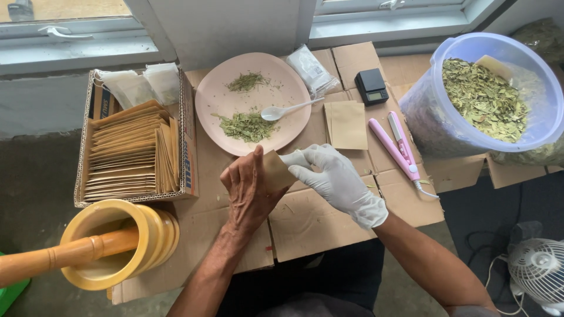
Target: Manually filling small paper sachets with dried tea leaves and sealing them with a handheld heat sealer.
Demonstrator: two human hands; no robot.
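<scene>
Taking the pink plate [291, 82] as landmark: far left and below it stands a yellow mortar [108, 243] with its pestle [64, 255] pointing left. Just left of the plate, a cardboard box [187, 141] holds upright rows of brown envelopes [129, 155]. Directly below the plate, the bare left hand [249, 191] and the white-gloved right hand [335, 176] pinch one brown pouch [276, 170] between them; its long axis runs diagonally, its upper end pointing toward the plate. A white spoon [288, 110] lies on the plate among dried leaves [247, 125]. Right of the plate lie a flat envelope [346, 124], a black scale [372, 86], a pink sealer [395, 144], then a tub [546, 117] of leaves.
</scene>
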